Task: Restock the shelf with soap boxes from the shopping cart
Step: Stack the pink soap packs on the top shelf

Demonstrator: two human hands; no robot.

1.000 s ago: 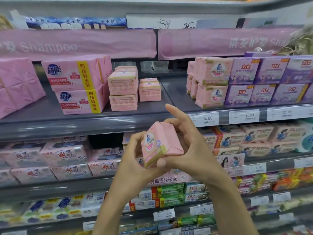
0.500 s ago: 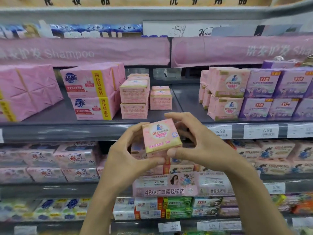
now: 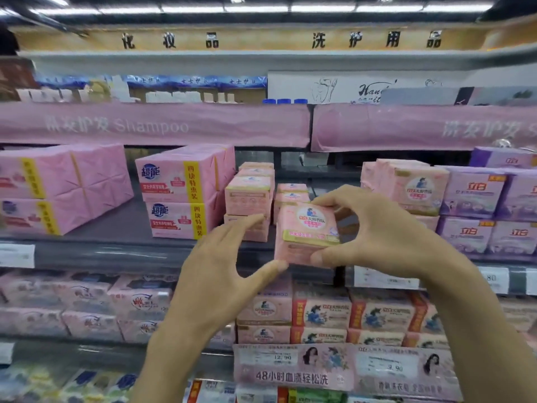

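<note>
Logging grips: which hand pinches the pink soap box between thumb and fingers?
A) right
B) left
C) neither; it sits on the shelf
A: the right hand pinches the soap box top and bottom; the left hand is spread, thumb only at its corner.

Right hand pinches the soap box; left hand spread open.

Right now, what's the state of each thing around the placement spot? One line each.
soap box: at the shelf front, gripped, label toward camera; set down or not, unclear.
right hand: pinches the box, fingers on top, thumb below.
left hand: fingers straight, thumb at the box's lower left corner.
short stack: behind the held box, partly hidden.
tall stack: upright, left of short stack.
</note>
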